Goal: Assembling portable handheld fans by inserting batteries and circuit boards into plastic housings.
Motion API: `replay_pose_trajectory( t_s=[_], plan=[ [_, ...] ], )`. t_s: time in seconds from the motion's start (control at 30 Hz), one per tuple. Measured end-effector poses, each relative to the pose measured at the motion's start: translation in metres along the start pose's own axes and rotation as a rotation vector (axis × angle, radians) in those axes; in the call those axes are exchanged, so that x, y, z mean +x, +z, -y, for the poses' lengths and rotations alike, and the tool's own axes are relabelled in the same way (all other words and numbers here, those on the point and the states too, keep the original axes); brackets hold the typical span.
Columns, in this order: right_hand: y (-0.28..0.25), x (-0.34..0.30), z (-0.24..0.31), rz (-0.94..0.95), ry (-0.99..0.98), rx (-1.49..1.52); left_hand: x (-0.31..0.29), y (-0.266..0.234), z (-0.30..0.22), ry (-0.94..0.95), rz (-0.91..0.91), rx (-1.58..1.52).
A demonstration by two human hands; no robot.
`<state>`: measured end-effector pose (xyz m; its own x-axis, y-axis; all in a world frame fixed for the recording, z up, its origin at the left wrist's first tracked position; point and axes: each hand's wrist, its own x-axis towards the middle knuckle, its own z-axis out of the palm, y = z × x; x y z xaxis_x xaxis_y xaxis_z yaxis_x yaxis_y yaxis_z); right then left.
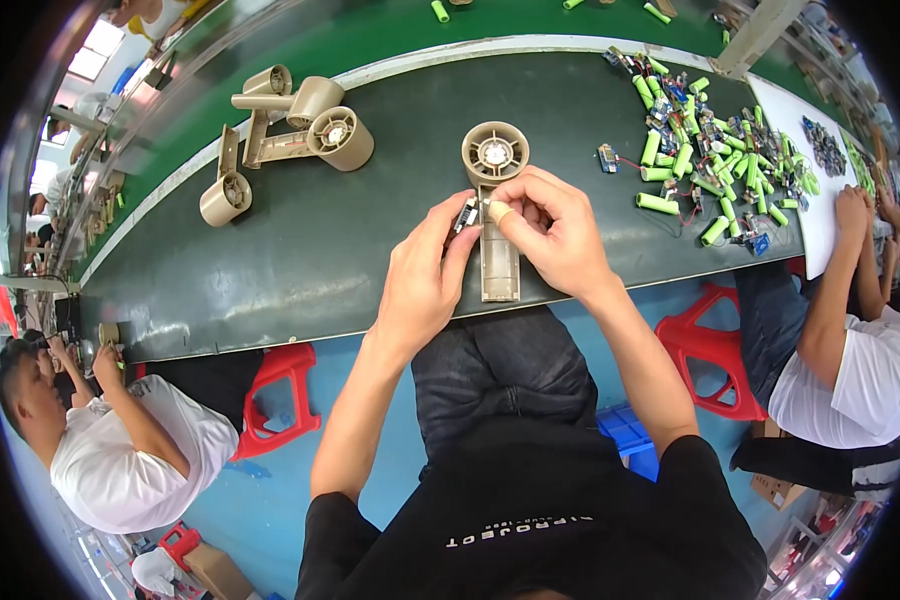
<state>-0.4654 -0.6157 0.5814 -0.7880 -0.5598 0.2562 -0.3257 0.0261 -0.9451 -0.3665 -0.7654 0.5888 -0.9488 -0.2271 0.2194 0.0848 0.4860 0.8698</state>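
Observation:
In front of me a beige plastic fan housing (pixel 500 262) lies on the dark bench, its round grilled head pointing away and its hollow handle toward me. My left hand (pixel 417 272) pinches a small dark circuit board (pixel 466 215) with pale parts, just left of the handle's upper end. My right hand (pixel 562 232) is closed, its thumb and forefinger pressed together over the handle near the fan head. A tan cover sits on one of its fingertips. What lies between those fingers is too small to make out.
Several similar beige housings (pixel 341 140) lie at the far left of the bench. To the right is a heap of green battery cells (pixel 682 160) wired to small boards, with one loose board (pixel 608 158) beside it. Co-workers sit on both sides near red stools (pixel 705 350).

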Motion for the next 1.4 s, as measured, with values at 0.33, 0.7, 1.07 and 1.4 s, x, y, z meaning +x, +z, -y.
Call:
replay_pose_trajectory(
  t_s=[0.33, 0.7, 1.07, 1.4],
  plan=[
    [-0.002, 0.001, -0.004, 0.027, -0.022, -0.031, 0.006, 0.004, 0.007, 0.222, -0.056, 0.145],
    [0.006, 0.000, -0.001, -0.181, -0.525, -0.603, 0.006, 0.004, 0.008, 0.261, -0.065, 0.181],
    [0.003, 0.002, -0.007, -0.161, -0.592, -0.553, 0.016, -0.013, 0.002, 0.331, 0.113, 0.238],
    [-0.004, -0.006, -0.005, -0.293, -0.296, -0.265, -0.009, 0.010, -0.022, -0.244, -0.100, -0.257]
  ],
)
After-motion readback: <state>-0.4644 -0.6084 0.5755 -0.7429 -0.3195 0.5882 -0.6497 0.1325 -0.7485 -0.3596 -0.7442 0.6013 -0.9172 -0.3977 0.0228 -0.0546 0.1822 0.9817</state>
